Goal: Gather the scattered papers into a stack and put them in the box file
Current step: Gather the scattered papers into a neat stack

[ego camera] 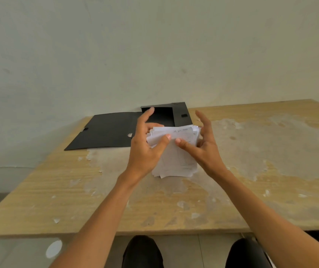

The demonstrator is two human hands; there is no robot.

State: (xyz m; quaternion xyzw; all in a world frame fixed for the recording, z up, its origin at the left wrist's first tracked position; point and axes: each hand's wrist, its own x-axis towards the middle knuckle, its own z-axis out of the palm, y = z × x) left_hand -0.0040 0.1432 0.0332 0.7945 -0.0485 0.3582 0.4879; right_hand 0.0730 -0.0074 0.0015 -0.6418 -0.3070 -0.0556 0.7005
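Both hands hold one stack of papers (176,151) above the table (58,190). Left hand (145,146): thumb pressed on the top sheet, fingers spread and raised along the stack's left edge. Right hand (203,144): thumb on the top sheet just beside the left thumb, fingers extended upward against the right edge. The sheets are roughly aligned, with corners fanning out at the upper left and along the near edge; the top sheet carries handwriting too small to read.

Nearest the camera, two dark knees (143,252) show below the table edge. The tabletop is wood-grained with large worn, pale patches and small flakes of peeled surface.

Beyond the hands lies one black box file (164,115), open: its tray sits against the wall (154,45), partly hidden by the left fingers and the stack's far edge, and its flap (104,130) lies flat on the table to the left. Two clasp tabs and one round finger hole are visible on the file. No loose sheet lies on the table.
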